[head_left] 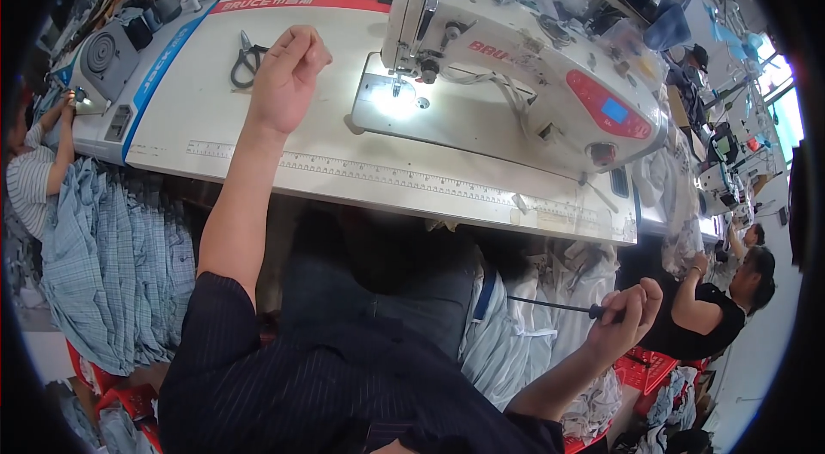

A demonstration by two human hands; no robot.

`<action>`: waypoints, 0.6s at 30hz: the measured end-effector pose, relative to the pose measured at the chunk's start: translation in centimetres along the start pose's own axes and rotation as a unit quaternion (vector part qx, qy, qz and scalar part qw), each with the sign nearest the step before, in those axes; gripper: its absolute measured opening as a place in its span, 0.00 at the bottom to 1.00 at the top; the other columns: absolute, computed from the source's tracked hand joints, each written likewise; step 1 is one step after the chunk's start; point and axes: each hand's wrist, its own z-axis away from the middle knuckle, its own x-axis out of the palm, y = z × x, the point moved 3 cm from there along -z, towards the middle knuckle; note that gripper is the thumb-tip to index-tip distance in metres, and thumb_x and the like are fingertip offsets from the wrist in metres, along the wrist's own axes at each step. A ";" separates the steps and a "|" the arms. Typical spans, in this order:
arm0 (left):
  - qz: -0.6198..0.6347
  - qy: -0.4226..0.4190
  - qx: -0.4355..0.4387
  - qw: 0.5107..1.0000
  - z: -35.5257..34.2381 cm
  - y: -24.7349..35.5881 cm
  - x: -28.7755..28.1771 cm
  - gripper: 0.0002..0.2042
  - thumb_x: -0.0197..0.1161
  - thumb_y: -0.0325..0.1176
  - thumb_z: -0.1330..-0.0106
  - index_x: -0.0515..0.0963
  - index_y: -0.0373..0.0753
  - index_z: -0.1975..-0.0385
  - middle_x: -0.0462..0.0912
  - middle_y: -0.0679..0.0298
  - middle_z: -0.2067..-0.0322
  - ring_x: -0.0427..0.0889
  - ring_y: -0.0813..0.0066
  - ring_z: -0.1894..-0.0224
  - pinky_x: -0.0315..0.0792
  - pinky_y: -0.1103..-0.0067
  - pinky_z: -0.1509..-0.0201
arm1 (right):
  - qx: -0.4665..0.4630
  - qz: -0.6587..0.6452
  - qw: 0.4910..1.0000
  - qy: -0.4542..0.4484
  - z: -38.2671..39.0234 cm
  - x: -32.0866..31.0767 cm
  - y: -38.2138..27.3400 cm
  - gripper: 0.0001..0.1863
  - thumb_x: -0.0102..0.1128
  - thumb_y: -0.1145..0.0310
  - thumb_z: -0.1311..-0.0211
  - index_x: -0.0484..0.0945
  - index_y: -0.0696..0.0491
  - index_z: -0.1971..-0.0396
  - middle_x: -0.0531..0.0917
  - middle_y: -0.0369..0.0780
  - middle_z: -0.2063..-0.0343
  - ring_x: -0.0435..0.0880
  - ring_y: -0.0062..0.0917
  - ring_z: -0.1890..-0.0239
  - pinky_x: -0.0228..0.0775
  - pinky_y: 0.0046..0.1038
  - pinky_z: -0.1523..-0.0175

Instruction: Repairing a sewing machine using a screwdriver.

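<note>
My left hand (290, 80) is raised over the white sewing table (193, 101), its fingers curled and pinched together; whatever is between them is too small or hidden to make out. Beside it on the tabletop lie thread snips (247, 63) with dark loop handles. A white industrial sewing machine (507, 58) stands to the right of that hand, its lamp lighting the metal needle plate (387, 106). Low at the right, away from the table, my right hand (634, 316) grips a screwdriver (550, 304) by its dark handle. The long thin shaft points left over pale garments.
A printed ruler strip (344, 166) runs along the table's near edge. Blue checked garments (112, 256) hang at the left, near a co-worker's arms (62, 140) at another machine (107, 63). Pale cloth (507, 342) hangs beside my lap. Another person in black (700, 316) sits at the right near red baskets (646, 368).
</note>
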 end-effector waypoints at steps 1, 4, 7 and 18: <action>-0.001 0.001 -0.001 1.000 0.0 0.0 -0.1 0.10 0.49 0.34 0.25 0.68 0.40 0.70 0.64 0.71 0.76 0.62 0.80 0.71 0.64 0.77 0.51 | -0.004 0.006 1.000 -0.002 0.0 -0.1 -0.1 0.10 0.50 0.79 0.36 0.72 0.61 0.55 0.69 0.33 0.86 0.61 0.12 0.88 0.66 0.17 0.77; 0.018 -0.003 0.016 1.000 -0.1 0.2 -0.1 0.09 0.48 0.33 0.25 0.68 0.39 0.69 0.66 0.71 0.75 0.62 0.80 0.70 0.61 0.80 0.58 | 0.000 0.002 1.000 0.002 0.2 -0.3 0.1 0.10 0.50 0.79 0.36 0.72 0.61 0.55 0.69 0.34 0.86 0.61 0.12 0.88 0.66 0.17 0.77; 0.014 -0.003 0.040 0.999 -0.5 0.8 0.3 0.09 0.48 0.32 0.25 0.69 0.38 0.69 0.66 0.70 0.74 0.63 0.80 0.70 0.62 0.80 0.57 | 0.005 -0.006 1.000 0.000 0.3 -0.1 0.2 0.11 0.50 0.79 0.36 0.72 0.61 0.55 0.69 0.34 0.86 0.61 0.12 0.88 0.66 0.18 0.77; -0.009 -0.009 0.048 0.999 -1.3 0.7 0.9 0.09 0.47 0.35 0.25 0.69 0.40 0.68 0.64 0.71 0.75 0.64 0.79 0.68 0.62 0.78 0.54 | 0.003 0.000 1.000 0.005 0.0 -0.1 0.3 0.10 0.50 0.80 0.37 0.72 0.61 0.56 0.69 0.34 0.87 0.61 0.13 0.89 0.66 0.18 0.77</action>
